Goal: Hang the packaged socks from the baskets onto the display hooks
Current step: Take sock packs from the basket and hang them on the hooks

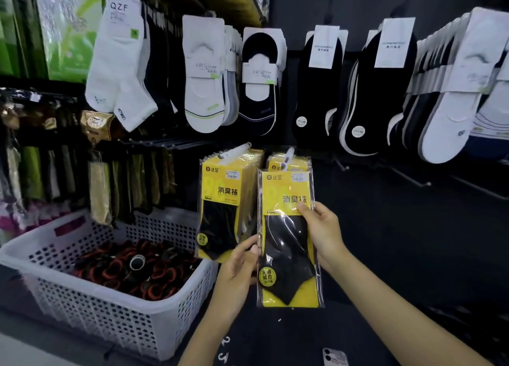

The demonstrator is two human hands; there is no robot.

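Behind sock pack (286, 244), left hand (239, 266) fingers hidden; right hand (322, 228) pinches edge.

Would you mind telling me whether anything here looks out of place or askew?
Only a phone lying camera side up on the dark surface below the held sock pack; it is no stock.

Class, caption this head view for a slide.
Left hand and right hand hold a yellow sock packet before hanging matching packets.
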